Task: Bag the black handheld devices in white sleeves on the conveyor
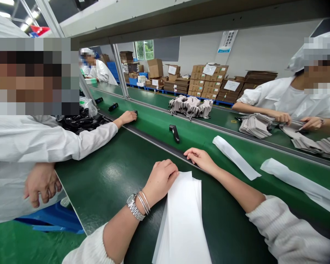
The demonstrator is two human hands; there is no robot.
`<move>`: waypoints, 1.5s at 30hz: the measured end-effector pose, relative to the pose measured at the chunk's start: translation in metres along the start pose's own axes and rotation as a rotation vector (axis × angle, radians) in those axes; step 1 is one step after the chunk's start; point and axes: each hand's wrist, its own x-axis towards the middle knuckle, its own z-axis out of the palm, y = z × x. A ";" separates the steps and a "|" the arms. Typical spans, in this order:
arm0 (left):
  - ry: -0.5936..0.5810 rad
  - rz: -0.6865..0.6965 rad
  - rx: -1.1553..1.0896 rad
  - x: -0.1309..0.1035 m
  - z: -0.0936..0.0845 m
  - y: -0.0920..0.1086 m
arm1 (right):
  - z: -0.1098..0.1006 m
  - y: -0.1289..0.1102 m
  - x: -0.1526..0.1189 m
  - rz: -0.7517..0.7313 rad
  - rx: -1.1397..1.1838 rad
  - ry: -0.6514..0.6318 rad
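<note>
A stack of long white pouches [184,220] lies on the green table in front of me. My left hand [161,180], with a watch and bangles on the wrist, is closed at the stack's upper left corner, fingers bent over the edge of a pouch. My right hand [201,160] rests by the conveyor's near rail, its fingers loosely stretched with nothing seen in them. Just beyond it, a black pistol-shaped device [174,134] lies on the green belt. One filled-looking white pouch [235,157] lies on the belt to the right, and another white pouch [299,183] follows it.
At left, a co-worker's hand [128,117] touches a dark device on the belt, beside a heap of black devices [79,123]. Across the belt, another person handles grey folded bundles [255,125]. A shelf beam [181,22] spans overhead; more bundles [191,106] sit beyond the belt.
</note>
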 end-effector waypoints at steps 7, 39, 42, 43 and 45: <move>-0.019 0.018 0.015 0.001 -0.001 -0.001 | -0.002 -0.001 0.000 -0.012 0.001 -0.012; 0.165 0.171 -0.035 -0.001 -0.005 0.005 | 0.019 -0.062 -0.024 -0.149 0.634 0.054; 0.154 0.178 -0.044 -0.002 -0.006 0.007 | 0.017 -0.065 -0.023 -0.169 0.622 0.074; 0.151 0.175 -0.045 -0.002 -0.007 0.007 | 0.015 -0.067 -0.023 -0.180 0.616 0.103; 0.152 0.163 -0.047 -0.002 -0.007 0.007 | 0.010 -0.071 -0.023 -0.203 0.602 0.160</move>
